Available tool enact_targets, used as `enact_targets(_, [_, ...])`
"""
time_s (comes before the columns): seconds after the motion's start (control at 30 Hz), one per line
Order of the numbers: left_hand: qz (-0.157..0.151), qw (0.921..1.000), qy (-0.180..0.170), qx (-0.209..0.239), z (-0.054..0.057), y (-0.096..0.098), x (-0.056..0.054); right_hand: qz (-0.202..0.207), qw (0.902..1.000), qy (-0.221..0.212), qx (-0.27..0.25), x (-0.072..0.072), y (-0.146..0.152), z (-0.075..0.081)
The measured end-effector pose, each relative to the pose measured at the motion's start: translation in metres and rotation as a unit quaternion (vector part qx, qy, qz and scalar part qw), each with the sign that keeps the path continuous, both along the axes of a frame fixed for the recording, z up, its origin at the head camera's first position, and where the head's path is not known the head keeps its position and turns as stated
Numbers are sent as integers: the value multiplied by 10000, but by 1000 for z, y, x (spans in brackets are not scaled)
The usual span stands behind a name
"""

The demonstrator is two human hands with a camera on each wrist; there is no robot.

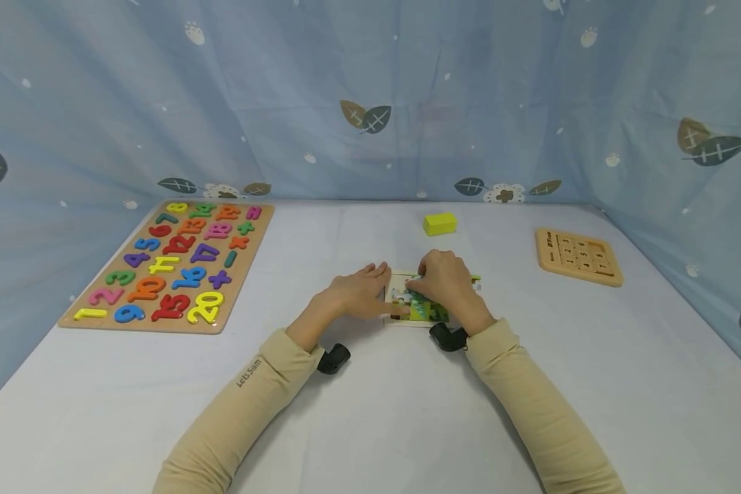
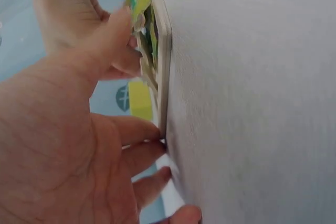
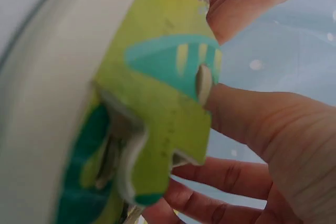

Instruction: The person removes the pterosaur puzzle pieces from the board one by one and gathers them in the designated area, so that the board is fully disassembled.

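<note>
A small wooden jigsaw tray [image 1: 401, 326] lies between the hands with green and pale picture pieces in it. My left hand [image 1: 359, 293] is at the tray's left side, fingers extended along the edge and thumb reaching over the pieces. Above the tray, my right hand [image 1: 447, 280] has its fingers curled downward and pinches a puzzle piece, mostly hidden by the fingers. Seen close in the right wrist view, a yellow-green piece [image 3: 173, 103] with a teal shape stands in front of the thumb. In the left wrist view, a tilted piece [image 2: 148, 72] shows near the right fingertips.
Behind the tray stands a yellow-green block [image 1: 440, 224]. A wooden board with coloured numbers [image 1: 234, 302] lies to the left, and a small wooden number-tile board [image 1: 580, 257] to the right. A blue patterned curtain [image 1: 370, 158] hangs behind the white-covered table [image 1: 370, 425].
</note>
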State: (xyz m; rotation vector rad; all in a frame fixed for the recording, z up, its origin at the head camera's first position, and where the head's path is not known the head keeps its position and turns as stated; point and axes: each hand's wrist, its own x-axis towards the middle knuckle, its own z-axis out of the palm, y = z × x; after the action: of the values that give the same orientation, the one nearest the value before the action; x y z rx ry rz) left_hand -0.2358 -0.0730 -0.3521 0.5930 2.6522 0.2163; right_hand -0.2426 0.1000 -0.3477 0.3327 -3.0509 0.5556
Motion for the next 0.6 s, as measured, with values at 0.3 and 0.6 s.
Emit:
enact_targets(0.3, [709, 9963, 297, -386, -4, 26, 5, 54, 9996, 167, -207, 1, -3, -5])
enact_targets(0.6, [882, 9932, 348, -671, 2, 35, 6, 17, 9975, 545, -438, -1, -1, -7])
